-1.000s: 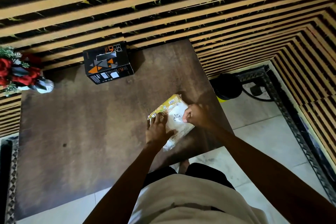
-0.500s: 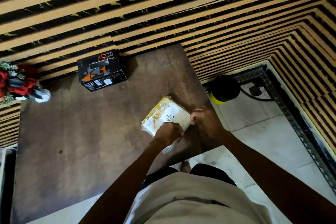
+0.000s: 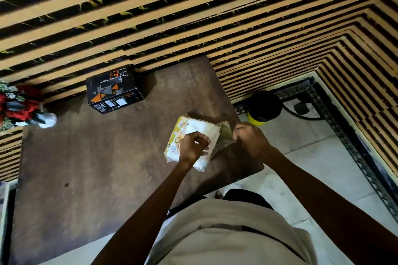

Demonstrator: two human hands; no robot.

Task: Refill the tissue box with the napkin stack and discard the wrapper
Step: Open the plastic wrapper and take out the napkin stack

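A pack of white napkins (image 3: 202,130) in a clear and yellow plastic wrapper (image 3: 225,135) lies near the right edge of the brown table (image 3: 97,168). My left hand (image 3: 193,146) is closed on the pack's near side. My right hand (image 3: 249,137) pinches the wrapper's right end, which is stretched out away from the napkins. The black tissue box (image 3: 113,89) with orange triangles stands at the back of the table against the wall, apart from both hands.
A vase of red flowers (image 3: 21,107) sits at the table's back left corner. A black and yellow bin (image 3: 262,106) stands on the tiled floor right of the table. The striped slatted wall (image 3: 193,17) runs behind.
My right hand has pulled the wrapper's end out to the right, so the plastic is stretched open. My left hand closed on the pack and holds it down.
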